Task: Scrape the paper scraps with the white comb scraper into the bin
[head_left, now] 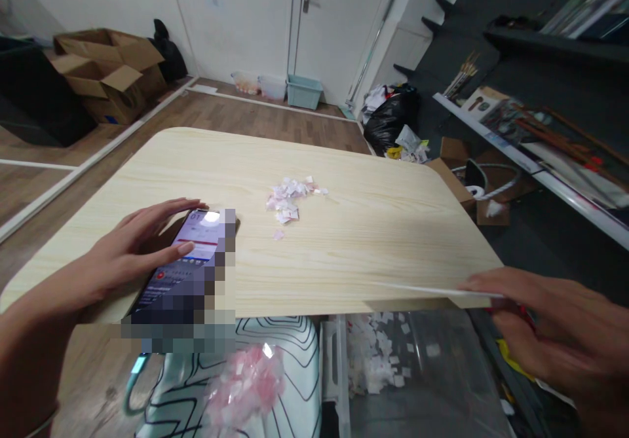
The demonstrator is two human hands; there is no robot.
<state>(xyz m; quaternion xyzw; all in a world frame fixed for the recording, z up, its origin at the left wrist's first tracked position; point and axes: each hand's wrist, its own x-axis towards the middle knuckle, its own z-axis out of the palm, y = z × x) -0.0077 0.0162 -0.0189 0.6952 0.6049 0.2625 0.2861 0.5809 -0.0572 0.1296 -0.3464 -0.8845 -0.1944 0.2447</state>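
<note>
A pale wooden table (344, 241) with rounded corners fills the middle of the view, seen from above by the person seated at its near edge. Around it lies a brown plank floor. Far left stand open cardboard boxes (105, 71); at the back, a white door (339, 25) with a small teal bin (303, 91) at its foot. To the right are a stuffed black rubbish bag (390, 120) and a long shelf (531, 163) crowded with brushes and papers.

Below the table's near edge sits a clear plastic tub (427, 372) holding small white paper scraps, and beside it a pale bag (275, 372) with black curved lines, pink scraps on top.

On the near left of the table lies a smartphone (184, 264), screen lit and partly blurred out. The left hand (132, 248) rests flat and open over its left edge, fingers spread, thumb touching the screen, gripping nothing.

The right hand (550, 333), blurred, sits at the table's near right corner, its fingers pinched on a thin white paper strip (432, 290) lying along the table edge; something red shows under the hand, too blurred to identify.

Mid-table, well apart from both hands, is a small heap of pink and white paper bits (289, 201).
</note>
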